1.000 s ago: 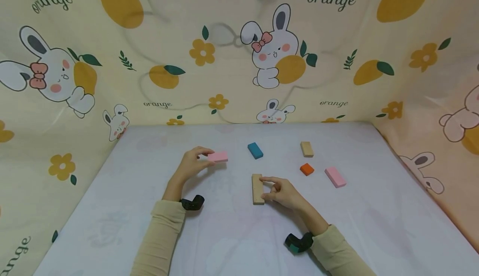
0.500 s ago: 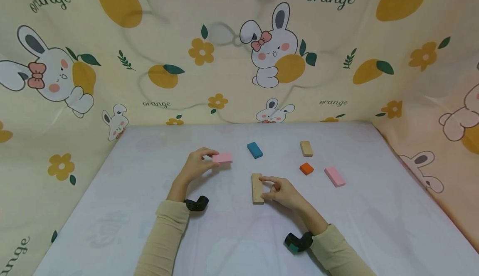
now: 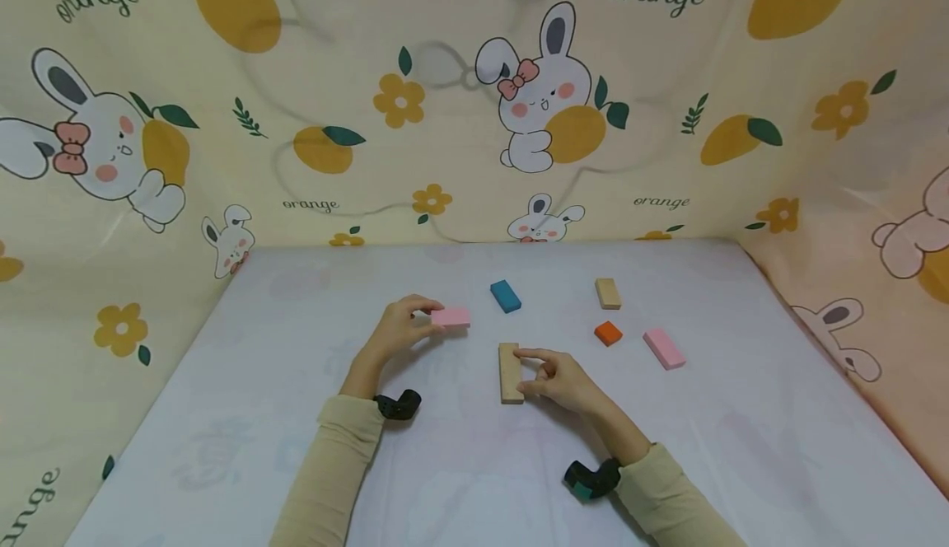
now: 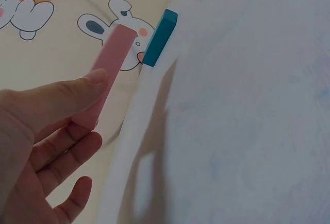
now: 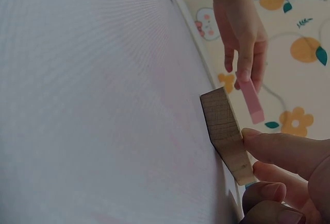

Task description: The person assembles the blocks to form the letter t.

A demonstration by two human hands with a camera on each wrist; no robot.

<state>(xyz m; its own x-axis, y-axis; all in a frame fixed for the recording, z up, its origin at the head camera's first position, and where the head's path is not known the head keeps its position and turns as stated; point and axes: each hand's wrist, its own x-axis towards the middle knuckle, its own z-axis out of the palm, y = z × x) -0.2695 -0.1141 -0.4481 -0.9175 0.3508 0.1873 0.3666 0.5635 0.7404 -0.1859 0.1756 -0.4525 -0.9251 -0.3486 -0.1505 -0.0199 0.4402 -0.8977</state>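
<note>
My left hand (image 3: 404,324) pinches a pink block (image 3: 451,318) between thumb and fingers, above the white table. In the left wrist view, the thumb lies across this pink block (image 4: 105,74) while the other fingers curl behind it. My right hand (image 3: 563,380) is at a long, plain wooden block (image 3: 510,374) lying on the table, with thumb and index finger along its right side. The right wrist view has the thumb tip against the edge of the wooden block (image 5: 227,126) and other fingers curled; the index fingertip is hidden there.
A blue block (image 3: 507,296) lies beyond the hands. Farther right are a shorter wooden block (image 3: 608,294), a small orange block (image 3: 608,334) and a second pink block (image 3: 664,349). A printed cloth (image 3: 445,151) hangs behind the table (image 3: 460,481).
My left hand has moved right and slightly nearer with the pink block, towards the long wooden block. The right hand keeps its place at the wooden block.
</note>
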